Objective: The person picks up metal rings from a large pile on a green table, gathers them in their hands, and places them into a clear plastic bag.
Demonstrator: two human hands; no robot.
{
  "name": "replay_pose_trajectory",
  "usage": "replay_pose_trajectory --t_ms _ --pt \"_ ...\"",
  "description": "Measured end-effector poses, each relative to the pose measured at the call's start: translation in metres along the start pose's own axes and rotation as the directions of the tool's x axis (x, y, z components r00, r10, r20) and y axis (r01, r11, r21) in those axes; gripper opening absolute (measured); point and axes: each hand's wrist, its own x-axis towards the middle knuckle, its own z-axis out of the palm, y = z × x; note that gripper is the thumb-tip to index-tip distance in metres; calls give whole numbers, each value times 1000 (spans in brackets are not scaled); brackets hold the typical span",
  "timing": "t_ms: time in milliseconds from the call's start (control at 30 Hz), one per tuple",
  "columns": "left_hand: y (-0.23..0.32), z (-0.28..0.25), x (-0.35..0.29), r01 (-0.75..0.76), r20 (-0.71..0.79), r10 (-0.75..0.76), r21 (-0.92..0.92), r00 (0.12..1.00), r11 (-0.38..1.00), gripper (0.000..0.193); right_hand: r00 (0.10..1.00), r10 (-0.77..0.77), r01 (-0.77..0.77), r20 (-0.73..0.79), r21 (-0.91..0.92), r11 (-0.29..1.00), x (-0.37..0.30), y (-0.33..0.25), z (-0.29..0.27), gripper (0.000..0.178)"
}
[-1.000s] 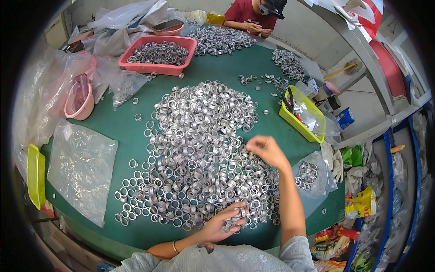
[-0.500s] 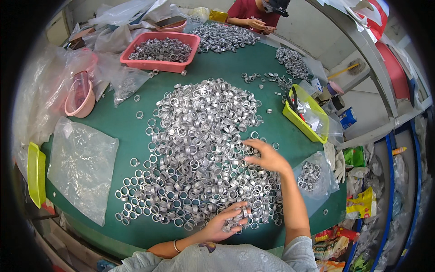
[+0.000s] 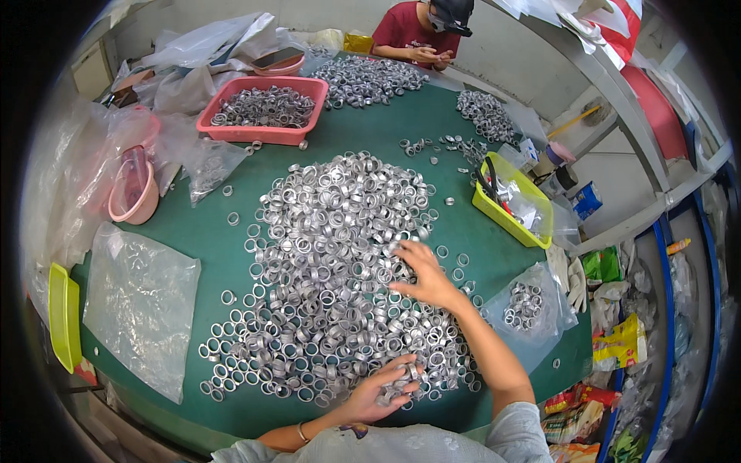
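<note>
A wide heap of silvery metal rings (image 3: pixel 332 231) covers the middle of the green table (image 3: pixel 224 177). At the heap's near edge my left hand (image 3: pixel 378 395) is cupped, palm up, with several metal rings (image 3: pixel 403 380) gathered in its curled fingers. Further up, on the heap's right side, my right hand (image 3: pixel 426 278) reaches down with thumb and fingers apart, its tips at the loose rings. No ring shows clearly between those fingertips.
A pink tray (image 3: pixel 297 135) of metal parts stands at the back left. Right of the heap are a yellow-green basket (image 3: pixel 513 224) and a plastic bag (image 3: pixel 552 316) with rings. A flat clear bag (image 3: pixel 143 309) lies left. Across the table sits a co-worker (image 3: pixel 405 31).
The whole view has shifted slightly, so the table's far side sits lower. My right hand has moved a little left over the heap. My left hand still cradles rings.
</note>
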Motion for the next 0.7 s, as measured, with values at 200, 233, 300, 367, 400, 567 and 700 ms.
replay_pose_trajectory --t_ms 200,233,300,367,400,567,700 --pt "1 4 1 1 -34 -1 0 999 1000 36 947 298 -202 -122 494 845 5 27 -41 21" --pt "-1 -1 0 -2 -16 2 -1 1000 1000 37 904 302 -128 -303 482 867 19 36 -43 22" --pt "-1 -3 0 0 -4 0 -1 1000 1000 37 893 235 -210 -383 107 972 37 56 -47 40" --pt "-2 -2 4 21 -10 -21 0 1000 1000 37 886 143 -227 -441 -144 963 45 86 -24 58" --pt "-1 -2 6 37 -4 -37 -23 999 999 39 931 160 -203 -327 -103 974 46 94 -18 70" --pt "-2 -9 -2 -52 -36 59 166 998 985 34 983 156 -145 -99 110 983 24 39 -17 50" --pt "1 -1 2 11 -81 -10 14 997 1000 34 923 301 -268 -240 160 950 26 30 -35 30"
